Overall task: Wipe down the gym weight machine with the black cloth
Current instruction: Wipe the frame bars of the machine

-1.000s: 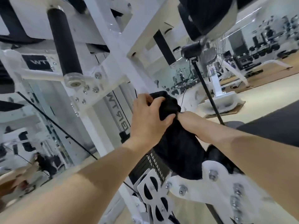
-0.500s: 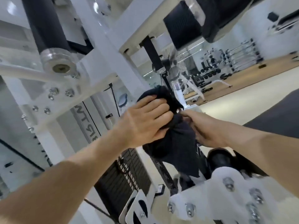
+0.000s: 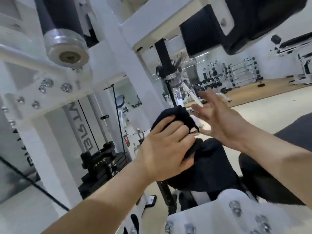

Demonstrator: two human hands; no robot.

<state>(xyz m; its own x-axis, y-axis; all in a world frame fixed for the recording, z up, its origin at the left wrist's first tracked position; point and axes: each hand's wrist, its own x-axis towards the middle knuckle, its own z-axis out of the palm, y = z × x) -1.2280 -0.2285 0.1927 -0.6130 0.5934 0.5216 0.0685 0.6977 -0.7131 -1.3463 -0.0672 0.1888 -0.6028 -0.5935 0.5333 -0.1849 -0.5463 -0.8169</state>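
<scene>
Head view: left hand (image 3: 166,146) bunches black cloth (image 3: 204,159).

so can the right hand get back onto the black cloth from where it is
Probably yes. The right hand is open with fingers spread just beside the black cloth, which the left hand grips in a bunch. Nothing sits between them, and the cloth's right side is bare.
</scene>
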